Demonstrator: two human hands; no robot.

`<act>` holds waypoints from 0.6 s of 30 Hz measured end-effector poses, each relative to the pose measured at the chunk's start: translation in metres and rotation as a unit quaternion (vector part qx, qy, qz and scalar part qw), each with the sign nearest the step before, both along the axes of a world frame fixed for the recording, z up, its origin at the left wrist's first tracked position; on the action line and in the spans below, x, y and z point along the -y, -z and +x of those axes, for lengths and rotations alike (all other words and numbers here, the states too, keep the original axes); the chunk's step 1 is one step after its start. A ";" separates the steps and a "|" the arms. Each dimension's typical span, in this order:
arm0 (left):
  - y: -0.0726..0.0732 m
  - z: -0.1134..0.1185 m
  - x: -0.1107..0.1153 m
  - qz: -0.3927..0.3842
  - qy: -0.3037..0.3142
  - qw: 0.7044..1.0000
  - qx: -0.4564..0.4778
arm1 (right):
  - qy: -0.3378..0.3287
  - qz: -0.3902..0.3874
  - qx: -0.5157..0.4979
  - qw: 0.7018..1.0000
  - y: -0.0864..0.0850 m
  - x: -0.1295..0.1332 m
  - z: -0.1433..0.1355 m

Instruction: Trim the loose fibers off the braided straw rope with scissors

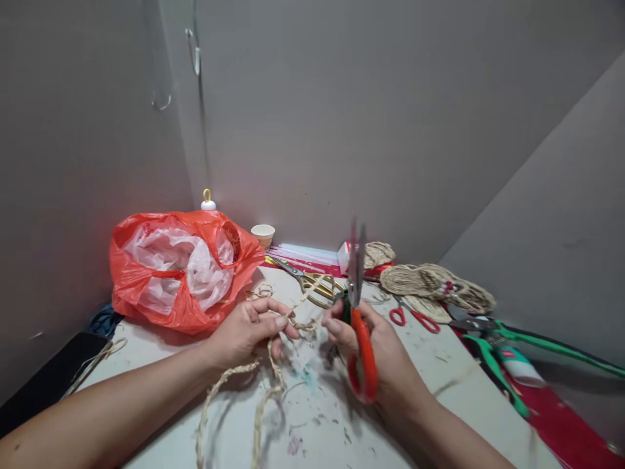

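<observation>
While the left hand (251, 332) is pinching the cord (258, 420) in the lower middle of the frame, probably steadying it, the right hand (388, 355) is gripping orange scissors (356, 286) blades-up, guess that's aiming the points away.

Scissor blades (356, 277) seemingly blurred, cord (258, 426) cropped below

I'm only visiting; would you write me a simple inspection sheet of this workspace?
Surface: pale tabletop, marked with stains or specks.
Job's things: twisted cord; orange-handled scissors, blades up.
Clutter: red plastic bag, cup, gold-handled scissors, red-handled scissors, green-handled tool, cord bundle.
Hands: left hand holds the cord; right hand holds the orange-handled scissors.
Cables: none certain; a dark line in the wall corner is unclear.
Surroundings: grey walls close behind and at both sides.
</observation>
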State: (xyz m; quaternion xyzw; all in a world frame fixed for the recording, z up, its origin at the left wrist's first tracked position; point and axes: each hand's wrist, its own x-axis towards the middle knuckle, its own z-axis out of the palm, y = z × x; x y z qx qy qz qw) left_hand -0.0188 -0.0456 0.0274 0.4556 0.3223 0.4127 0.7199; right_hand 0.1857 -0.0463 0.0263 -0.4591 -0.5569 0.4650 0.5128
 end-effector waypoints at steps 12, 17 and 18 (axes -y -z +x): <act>-0.003 0.011 0.029 0.145 -0.009 0.973 -0.180 | -0.029 0.038 0.001 0.999 -0.012 0.021 -0.013; -0.006 0.009 0.026 0.097 0.065 0.978 -0.172 | 0.074 0.116 0.000 0.991 -0.026 0.008 0.006; -0.008 0.009 0.026 0.097 0.071 0.977 -0.177 | 0.082 0.130 -0.006 0.988 -0.028 0.005 0.009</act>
